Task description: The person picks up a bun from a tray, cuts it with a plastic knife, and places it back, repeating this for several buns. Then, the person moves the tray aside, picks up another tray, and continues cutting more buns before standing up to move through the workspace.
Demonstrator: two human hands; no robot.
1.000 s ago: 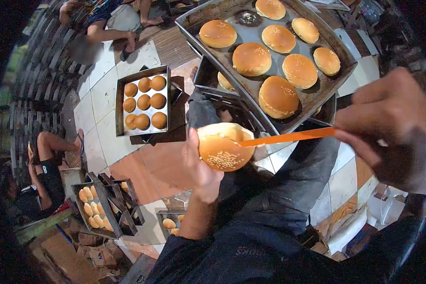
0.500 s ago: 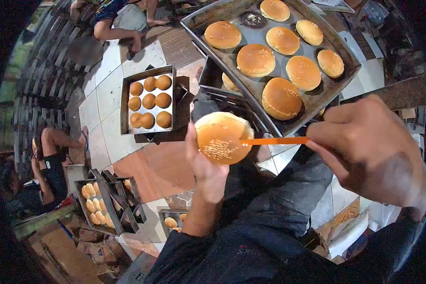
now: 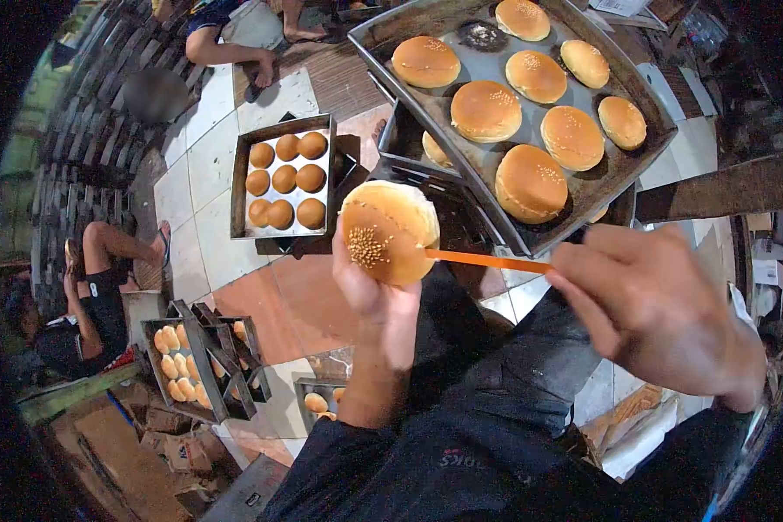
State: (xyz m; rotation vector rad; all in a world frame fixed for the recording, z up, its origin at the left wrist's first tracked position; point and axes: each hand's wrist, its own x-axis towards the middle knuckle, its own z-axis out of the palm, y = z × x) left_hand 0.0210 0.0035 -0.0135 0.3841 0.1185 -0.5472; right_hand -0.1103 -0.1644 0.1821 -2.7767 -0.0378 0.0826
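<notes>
The bun (image 3: 378, 252) is just left of centre in the frame, its seeded crust facing you and pale rim at the top. Your left hand (image 3: 387, 313) cups it from below, fingers partly open around its lower left side, probably to steady it without crushing the soft crumb. Your right hand (image 3: 661, 296), at the right, pinches the orange strip (image 3: 491, 259) between closed fingers, its far end meeting the bun's right side; that grip likely gives you fine control. The large tray (image 3: 580, 97) slants across the upper right, seemingly within easy reach, and the small tray (image 3: 296, 197) sits upper left of centre. Compared with half a second earlier, you have the bun farther left and turned, its seed patch now nearer the left edge, and the strip slopes more downward toward your right hand.
</notes>
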